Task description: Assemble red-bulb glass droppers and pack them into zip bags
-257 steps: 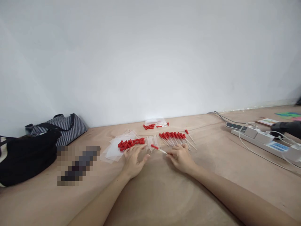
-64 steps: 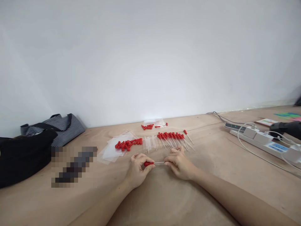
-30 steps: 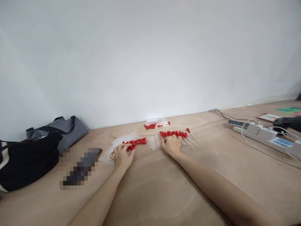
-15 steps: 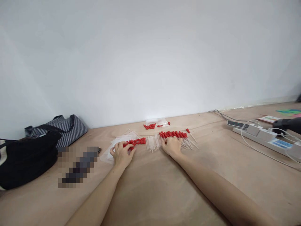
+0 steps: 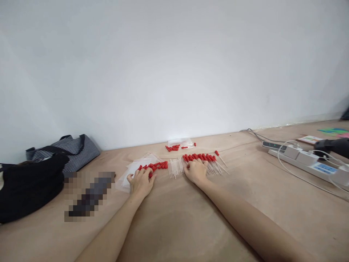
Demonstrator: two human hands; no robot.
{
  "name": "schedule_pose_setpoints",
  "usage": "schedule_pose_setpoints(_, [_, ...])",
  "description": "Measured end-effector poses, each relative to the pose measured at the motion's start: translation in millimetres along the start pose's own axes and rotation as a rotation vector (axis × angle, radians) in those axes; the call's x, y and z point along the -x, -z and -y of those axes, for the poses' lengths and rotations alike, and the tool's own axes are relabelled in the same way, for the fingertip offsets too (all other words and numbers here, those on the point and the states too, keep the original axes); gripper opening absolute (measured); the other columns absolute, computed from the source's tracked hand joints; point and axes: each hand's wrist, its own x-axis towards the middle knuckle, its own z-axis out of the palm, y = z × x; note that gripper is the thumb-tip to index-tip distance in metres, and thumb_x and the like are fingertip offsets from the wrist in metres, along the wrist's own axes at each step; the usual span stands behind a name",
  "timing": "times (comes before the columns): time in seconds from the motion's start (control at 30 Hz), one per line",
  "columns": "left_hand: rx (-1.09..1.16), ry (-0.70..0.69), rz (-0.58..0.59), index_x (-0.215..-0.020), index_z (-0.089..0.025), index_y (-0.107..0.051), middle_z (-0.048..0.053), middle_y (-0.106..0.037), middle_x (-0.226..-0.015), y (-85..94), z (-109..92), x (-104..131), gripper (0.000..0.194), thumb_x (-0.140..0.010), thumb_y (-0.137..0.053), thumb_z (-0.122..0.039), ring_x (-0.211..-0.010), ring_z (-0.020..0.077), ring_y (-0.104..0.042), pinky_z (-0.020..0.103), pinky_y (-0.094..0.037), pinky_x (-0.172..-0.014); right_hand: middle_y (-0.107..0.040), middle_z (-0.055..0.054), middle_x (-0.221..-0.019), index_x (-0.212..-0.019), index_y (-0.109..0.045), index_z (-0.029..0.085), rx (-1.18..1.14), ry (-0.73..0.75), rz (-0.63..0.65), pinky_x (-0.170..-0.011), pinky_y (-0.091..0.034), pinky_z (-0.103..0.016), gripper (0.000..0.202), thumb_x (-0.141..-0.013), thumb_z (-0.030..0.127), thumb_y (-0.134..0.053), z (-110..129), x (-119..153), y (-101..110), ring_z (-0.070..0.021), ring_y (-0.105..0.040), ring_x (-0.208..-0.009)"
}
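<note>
The left hand [image 5: 141, 182], half open with fingers curled, is at the small red rubber bulbs [image 5: 163, 165], and the right hand [image 5: 196, 171], fingers bent, covers part of the red-topped clear droppers [image 5: 210, 158] on the desk [image 5: 174, 218]; whether either grips anything, one cannot tell.

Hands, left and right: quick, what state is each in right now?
Left hand: curled over red bulbs; grip can't be told.
Right hand: at the droppers; fingertips hidden, grip can't be told.

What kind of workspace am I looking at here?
Probably an improvised assembly table against a wall: red rubber bulbs beside clear tubes, plus a power strip and a striped bag.
</note>
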Motion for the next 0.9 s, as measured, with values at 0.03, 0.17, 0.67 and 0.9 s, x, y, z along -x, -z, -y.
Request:
schedule_pose_setpoints(0.03, [-0.001, 0.01, 0.001, -0.081, -0.022, -0.055, 0.004, -0.062, -0.086, 0.3, -1, 0, 0.017, -0.079, -0.045, -0.036, -0.09, 0.0251, -0.049, 0.046, -0.022, -0.081, -0.064, -0.009, -0.085, -0.073, -0.065, 0.019, 0.015, -0.019, 0.026, -0.078, -0.02, -0.04, 0.025, -0.076, 0.032, -0.044, 2, 0, 1, -0.024, -0.048, -0.09])
schedule_pose_setpoints(0.17, [-0.005, 0.071, -0.007, -0.075, -0.021, -0.051, 0.003, -0.063, -0.083, -0.5, -1, 0, 0.013, -0.078, -0.046, -0.033, -0.086, 0.0241, -0.051, 0.045, -0.023, -0.08, -0.064, -0.012, -0.087, -0.078, -0.065, 0.016, 0.071, -0.089, 0.128, -0.081, -0.021, -0.04, 0.024, -0.072, 0.03, -0.047, 6, -5, 6, -0.0254, -0.048, -0.093])
schedule_pose_setpoints(0.67, [0.215, -0.173, -0.163, -0.081, -0.022, -0.054, -0.001, -0.064, -0.073, 10.8, -38, 27, 0.01, -0.072, -0.051, -0.024, -0.079, 0.0199, -0.054, 0.042, -0.02, -0.083, -0.066, -0.012, -0.083, -0.074, -0.065, 0.015, 0.001, -0.198, 0.238, -0.083, -0.022, -0.041, 0.024, -0.071, 0.032, -0.048, 5, -14, 8, -0.025, -0.057, -0.085])
schedule_pose_setpoints(0.9, [0.248, -0.231, -0.151, -0.081, -0.022, -0.058, 0.0, -0.063, -0.073, 5.1, -37, 27, 0.01, -0.073, -0.052, -0.024, -0.078, 0.0201, -0.054, 0.044, -0.02, -0.085, -0.066, -0.01, -0.076, -0.066, -0.064, 0.017, -0.088, -0.226, 0.219, -0.083, -0.024, -0.043, 0.029, -0.075, 0.038, -0.046, 2, -19, 7, -0.024, -0.059, -0.079])
